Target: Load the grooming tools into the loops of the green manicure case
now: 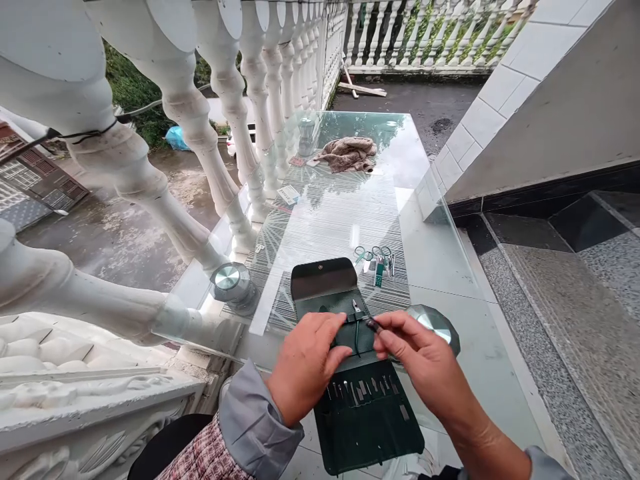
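Note:
A dark green manicure case lies unfolded on the glass table, its brown-lined flap at the far end. Small metal tools stand in a row in its near panel. Cuticle nippers lie under a strap in the middle panel. My left hand hovers over the case's left side, thumb and forefinger apart, the fingertip beside the strap. At the strap's right end my right hand pinches a small dark piece I cannot make out. Farther off lie a green nail clipper and small scissors.
The glass table rests on faceted supports. Toward its far end lies a crumpled brown cloth, with a small card left of it. White balusters run along the left; stone steps rise on the right.

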Tool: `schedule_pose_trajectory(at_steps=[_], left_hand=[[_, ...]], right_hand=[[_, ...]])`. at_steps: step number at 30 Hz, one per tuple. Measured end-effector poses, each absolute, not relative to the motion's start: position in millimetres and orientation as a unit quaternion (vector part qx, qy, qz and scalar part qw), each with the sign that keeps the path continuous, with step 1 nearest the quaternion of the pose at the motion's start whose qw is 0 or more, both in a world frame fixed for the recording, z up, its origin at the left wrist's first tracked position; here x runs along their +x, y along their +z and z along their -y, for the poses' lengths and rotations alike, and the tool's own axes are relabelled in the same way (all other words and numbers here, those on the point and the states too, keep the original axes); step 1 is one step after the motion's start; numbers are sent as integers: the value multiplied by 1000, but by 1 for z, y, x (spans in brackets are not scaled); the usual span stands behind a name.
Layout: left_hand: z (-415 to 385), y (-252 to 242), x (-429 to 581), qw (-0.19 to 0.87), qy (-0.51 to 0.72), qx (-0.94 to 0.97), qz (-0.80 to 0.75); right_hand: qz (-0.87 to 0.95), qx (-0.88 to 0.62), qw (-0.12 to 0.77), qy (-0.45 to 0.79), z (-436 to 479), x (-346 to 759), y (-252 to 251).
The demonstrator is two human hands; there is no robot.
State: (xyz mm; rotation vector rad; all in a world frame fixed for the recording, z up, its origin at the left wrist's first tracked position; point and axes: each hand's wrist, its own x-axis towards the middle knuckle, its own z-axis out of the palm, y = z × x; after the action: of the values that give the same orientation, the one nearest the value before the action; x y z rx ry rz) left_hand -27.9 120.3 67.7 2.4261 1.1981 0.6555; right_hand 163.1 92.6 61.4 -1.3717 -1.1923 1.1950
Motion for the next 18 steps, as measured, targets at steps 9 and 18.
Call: schedule_pose_trajectory(at_steps=[9, 18], left_hand=[[-117, 82, -22, 466, 357, 673, -450], [-129, 78, -20, 712, 348, 492, -360]], right_hand=[[632, -472, 479, 385, -83, 151, 64], [634, -448, 500, 385, -90, 146, 61]])
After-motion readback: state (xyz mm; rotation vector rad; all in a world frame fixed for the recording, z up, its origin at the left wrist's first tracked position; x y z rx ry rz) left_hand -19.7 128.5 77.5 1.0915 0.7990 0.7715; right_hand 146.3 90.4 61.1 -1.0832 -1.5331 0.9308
